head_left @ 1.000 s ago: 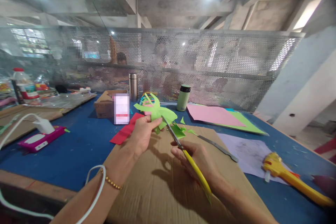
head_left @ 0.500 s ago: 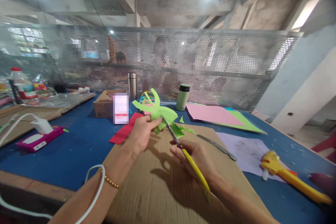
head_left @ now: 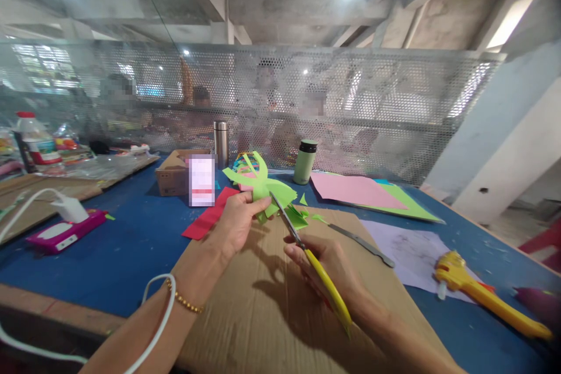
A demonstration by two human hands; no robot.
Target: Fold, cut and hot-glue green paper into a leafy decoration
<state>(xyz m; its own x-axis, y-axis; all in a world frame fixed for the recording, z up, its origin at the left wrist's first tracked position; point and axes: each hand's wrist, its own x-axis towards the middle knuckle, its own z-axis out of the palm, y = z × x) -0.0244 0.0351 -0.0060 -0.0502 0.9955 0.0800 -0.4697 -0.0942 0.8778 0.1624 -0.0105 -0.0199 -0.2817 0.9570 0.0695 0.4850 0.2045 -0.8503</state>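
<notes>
My left hand (head_left: 239, 216) pinches a light green paper cutout (head_left: 262, 182) with several strips fanning out from its middle. Yellow-handled scissors (head_left: 322, 272) are in my right hand (head_left: 326, 254), fingers closed round the handles. Their blades reach up and left to the cutout's right side, against the paper; how far apart the blades are is hard to see. Green paper scraps (head_left: 298, 217) lie just beyond the blades. Under both hands lies a sheet of brown cardboard (head_left: 245, 327). A grey knife (head_left: 363, 242) rests across its right edge.
A yellow glue gun (head_left: 486, 295) lies on lilac paper (head_left: 403, 251) at right. Pink paper (head_left: 357, 190), a green tumbler (head_left: 305, 162), a steel flask (head_left: 221, 144), a phone (head_left: 201, 181) and red paper (head_left: 210, 214) stand or lie farther back. A white cable (head_left: 160, 327) crosses my left forearm.
The green cutout has shifted very slightly right and down, its strips turning a little. My hands and the scissors stay almost where they were.
</notes>
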